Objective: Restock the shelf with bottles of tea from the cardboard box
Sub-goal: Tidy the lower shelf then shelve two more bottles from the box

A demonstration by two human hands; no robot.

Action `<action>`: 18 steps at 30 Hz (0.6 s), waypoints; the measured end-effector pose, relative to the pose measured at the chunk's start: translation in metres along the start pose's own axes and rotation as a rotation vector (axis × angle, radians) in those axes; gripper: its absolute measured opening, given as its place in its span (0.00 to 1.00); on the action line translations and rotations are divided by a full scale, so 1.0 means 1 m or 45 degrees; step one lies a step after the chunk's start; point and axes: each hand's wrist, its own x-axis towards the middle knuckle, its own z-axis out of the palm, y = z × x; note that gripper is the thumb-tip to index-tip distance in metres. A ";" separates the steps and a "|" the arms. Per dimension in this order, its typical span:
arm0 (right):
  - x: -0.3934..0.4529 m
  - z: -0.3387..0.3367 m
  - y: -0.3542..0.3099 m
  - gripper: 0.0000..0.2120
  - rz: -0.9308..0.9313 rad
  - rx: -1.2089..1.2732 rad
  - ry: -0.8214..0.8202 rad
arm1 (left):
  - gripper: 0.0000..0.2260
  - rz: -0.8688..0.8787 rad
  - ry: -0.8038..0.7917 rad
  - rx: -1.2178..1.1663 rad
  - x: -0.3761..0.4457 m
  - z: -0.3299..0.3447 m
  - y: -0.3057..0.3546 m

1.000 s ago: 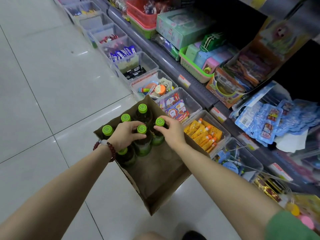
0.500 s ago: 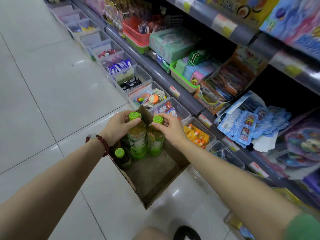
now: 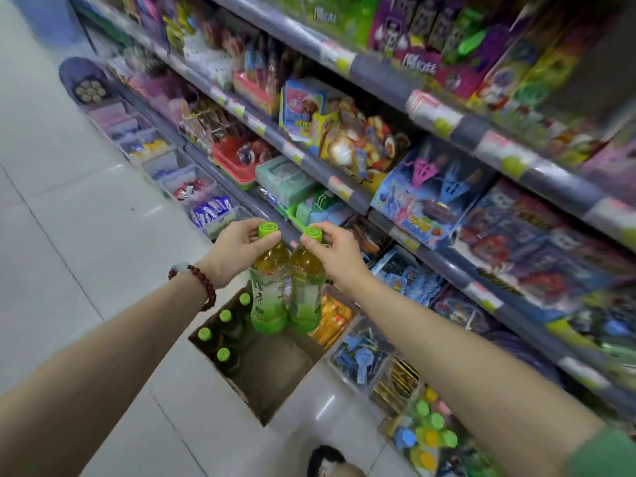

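left hand (image 3: 237, 251) and right hand (image 3: 335, 251) each pinch a tea bottle (image 3: 269, 287) only at its cap; such a thin grip could slip, dropping one into the cardboard box (image 3: 275, 380)

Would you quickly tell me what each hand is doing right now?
Left hand: pinches the left tea bottle by its cap.
Right hand: pinches the right tea bottle by its cap.

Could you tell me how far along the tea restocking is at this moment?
Half the cardboard box is already empty. In hand: the left hand and right hand each pinch a tea bottle by its cap, left bottle, right bottle, lifted above the box. Four capped bottles remain inside; none shows on the shelves.
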 end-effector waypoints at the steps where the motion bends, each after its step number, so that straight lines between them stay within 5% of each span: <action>1: -0.001 -0.011 -0.019 0.10 -0.011 -0.031 0.013 | 0.11 0.014 -0.009 0.000 -0.001 -0.003 0.022; 18: -0.075 -0.190 -0.300 0.07 -0.116 -0.071 0.330 | 0.17 0.280 -0.208 0.064 -0.050 -0.012 0.353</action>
